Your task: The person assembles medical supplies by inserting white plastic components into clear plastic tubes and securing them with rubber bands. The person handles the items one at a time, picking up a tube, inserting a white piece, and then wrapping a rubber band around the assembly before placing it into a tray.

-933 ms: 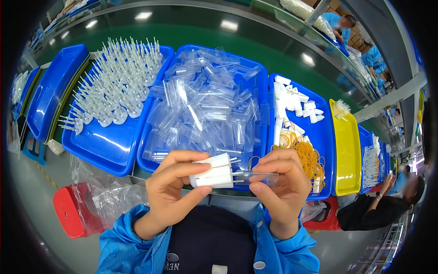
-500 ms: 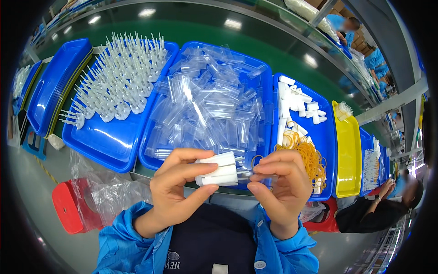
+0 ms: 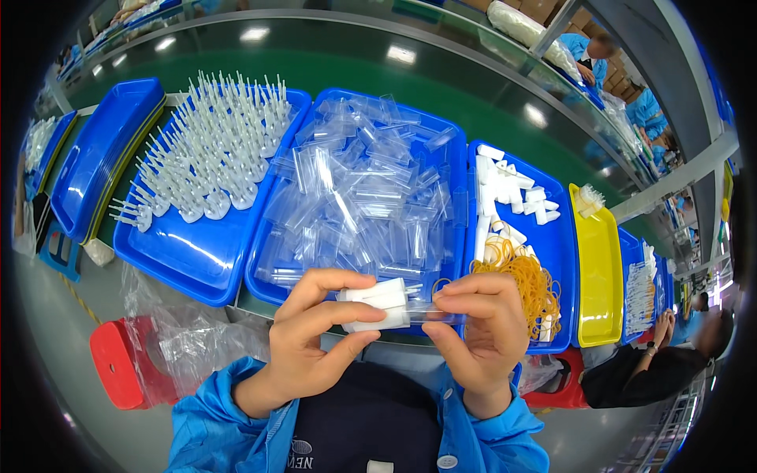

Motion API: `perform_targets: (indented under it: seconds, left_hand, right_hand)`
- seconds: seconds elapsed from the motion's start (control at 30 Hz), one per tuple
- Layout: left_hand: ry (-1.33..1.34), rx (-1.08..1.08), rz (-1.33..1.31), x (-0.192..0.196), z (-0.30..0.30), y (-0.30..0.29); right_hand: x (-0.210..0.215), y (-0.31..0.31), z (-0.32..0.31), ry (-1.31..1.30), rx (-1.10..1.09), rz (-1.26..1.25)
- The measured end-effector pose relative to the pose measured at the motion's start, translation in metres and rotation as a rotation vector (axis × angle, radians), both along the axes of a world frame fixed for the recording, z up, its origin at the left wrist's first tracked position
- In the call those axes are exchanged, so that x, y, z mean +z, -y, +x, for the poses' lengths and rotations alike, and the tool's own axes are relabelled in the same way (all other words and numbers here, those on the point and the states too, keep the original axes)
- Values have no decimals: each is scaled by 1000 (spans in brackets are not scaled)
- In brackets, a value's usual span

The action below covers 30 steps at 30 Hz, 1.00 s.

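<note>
The left hand (image 3: 309,347) grips a cluster of white pieces (image 3: 385,296); the right hand (image 3: 487,335) pinches clear plastic (image 3: 423,312) at their right end.

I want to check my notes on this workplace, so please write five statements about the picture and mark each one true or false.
1. The left hand holds a bundle of white pieces. True.
2. The right hand is empty. False: it pinches a clear plastic piece.
3. The rubber bands lie in the yellow tray. False: they lie in a blue tray.
4. White parts with upright prongs stand in the tray left of the clear sheets. True.
5. The stool at the left is green. False: it is red.
</note>
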State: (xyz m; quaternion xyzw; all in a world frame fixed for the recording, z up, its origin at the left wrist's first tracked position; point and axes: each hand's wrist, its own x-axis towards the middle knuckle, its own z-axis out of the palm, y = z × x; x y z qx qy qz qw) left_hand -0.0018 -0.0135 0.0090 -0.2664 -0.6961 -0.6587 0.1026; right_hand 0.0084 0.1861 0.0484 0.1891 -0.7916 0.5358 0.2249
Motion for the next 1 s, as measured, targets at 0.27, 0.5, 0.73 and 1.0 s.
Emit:
perform_targets:
  seconds: [0.27,0.5,0.73,1.0]
  left_hand:
    - [147,-7,166,1,2,-8]
    - [-175,188,-85,-5,1,-14]
    - [-253,215,-163,-14,5,-19]
    - [-146,162,-80,-17,7,-19]
  right_hand:
    - [-7,3,-10,245,123,-301]
    - [-12,21,-2,-8,-248,110]
    - [-17,32,3,-21,-380,322]
    - [-19,29,1,101,-279,260]
